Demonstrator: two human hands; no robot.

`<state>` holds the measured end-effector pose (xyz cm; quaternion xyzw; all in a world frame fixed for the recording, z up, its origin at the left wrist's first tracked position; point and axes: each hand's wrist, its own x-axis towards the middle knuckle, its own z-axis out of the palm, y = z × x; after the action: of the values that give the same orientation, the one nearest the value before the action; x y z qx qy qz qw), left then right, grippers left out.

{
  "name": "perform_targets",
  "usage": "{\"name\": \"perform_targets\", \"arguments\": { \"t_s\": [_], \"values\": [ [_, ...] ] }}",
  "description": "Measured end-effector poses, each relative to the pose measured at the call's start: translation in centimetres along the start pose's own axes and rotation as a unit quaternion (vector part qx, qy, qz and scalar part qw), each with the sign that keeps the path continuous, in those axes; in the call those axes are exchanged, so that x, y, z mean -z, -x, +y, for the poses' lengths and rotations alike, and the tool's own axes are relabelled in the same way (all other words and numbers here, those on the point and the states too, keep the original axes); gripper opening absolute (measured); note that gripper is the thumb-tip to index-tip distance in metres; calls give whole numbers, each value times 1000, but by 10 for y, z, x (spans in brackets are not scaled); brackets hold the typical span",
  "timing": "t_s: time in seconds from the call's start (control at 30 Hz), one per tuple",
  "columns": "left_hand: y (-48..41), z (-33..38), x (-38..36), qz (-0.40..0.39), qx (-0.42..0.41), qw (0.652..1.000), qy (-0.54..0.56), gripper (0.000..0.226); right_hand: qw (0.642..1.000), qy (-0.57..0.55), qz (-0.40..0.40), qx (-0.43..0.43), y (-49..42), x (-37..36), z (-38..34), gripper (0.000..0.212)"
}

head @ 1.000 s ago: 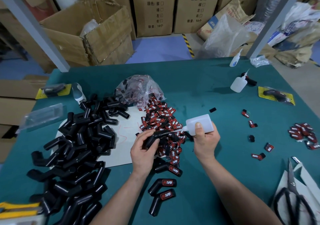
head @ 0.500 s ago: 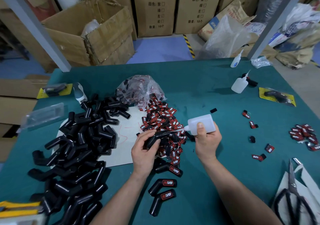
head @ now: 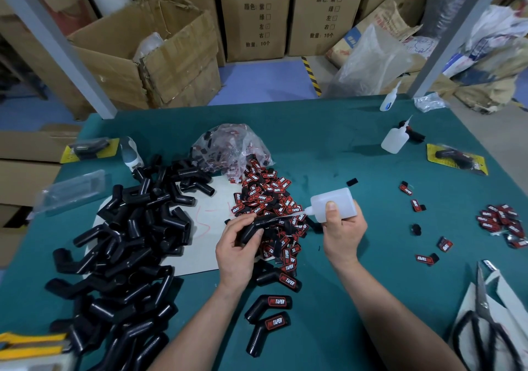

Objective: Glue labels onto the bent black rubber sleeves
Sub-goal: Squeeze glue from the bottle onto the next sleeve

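My left hand [head: 238, 246] grips a bent black rubber sleeve [head: 258, 225] over the pile of red-and-black labels [head: 268, 202]. My right hand [head: 341, 229] holds a white glue bottle [head: 333, 203] tipped sideways, its nozzle pointing left at the upper end of the held sleeve. A big heap of plain black sleeves [head: 125, 242] lies to the left. Three labelled sleeves [head: 270, 303] lie in front of my left wrist on the green table [head: 328, 147].
A clear bag of labels [head: 231, 149] sits behind the pile. Two more glue bottles [head: 395, 139] stand at the far right, with loose labels [head: 501, 222] and scissors [head: 483, 322] on the right. White card lies under the sleeves. Cardboard boxes stand beyond the table.
Both hands have stayed almost in place; the bottle's nozzle stays at the held sleeve. The view has shifted only slightly.
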<state>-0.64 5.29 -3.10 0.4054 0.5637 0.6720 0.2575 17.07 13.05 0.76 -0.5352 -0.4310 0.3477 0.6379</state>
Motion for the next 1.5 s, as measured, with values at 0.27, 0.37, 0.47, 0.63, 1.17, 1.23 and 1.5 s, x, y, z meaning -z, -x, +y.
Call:
{"name": "perform_targets", "arguments": {
  "t_s": [0.27, 0.37, 0.47, 0.63, 1.17, 1.23, 1.5],
  "values": [
    [0, 1, 0, 3, 6, 1000, 5, 45, 1000, 5, -7, 2, 2, 0, 0, 29],
    [1, 1, 0, 1, 5, 1000, 2, 45, 1000, -4, 5, 7, -2, 0, -2, 27],
    [1, 2, 1, 1, 5, 1000, 3, 45, 1000, -1, -2, 6, 0, 0, -1, 29],
    [1, 2, 0, 1, 4, 1000, 3, 45, 1000, -2, 2, 4, -1, 0, -2, 28],
    [1, 0, 1, 5, 18, 1000, 14, 44, 1000, -10, 3, 0, -1, 0, -4, 29],
    [1, 1, 1, 6, 15, 1000, 14, 44, 1000, -15, 7, 0, -3, 0, -5, 28],
    [1, 0, 1, 3, 12, 1000, 15, 45, 1000, -12, 1, 4, -1, 0, -2, 28]
  ]
}}
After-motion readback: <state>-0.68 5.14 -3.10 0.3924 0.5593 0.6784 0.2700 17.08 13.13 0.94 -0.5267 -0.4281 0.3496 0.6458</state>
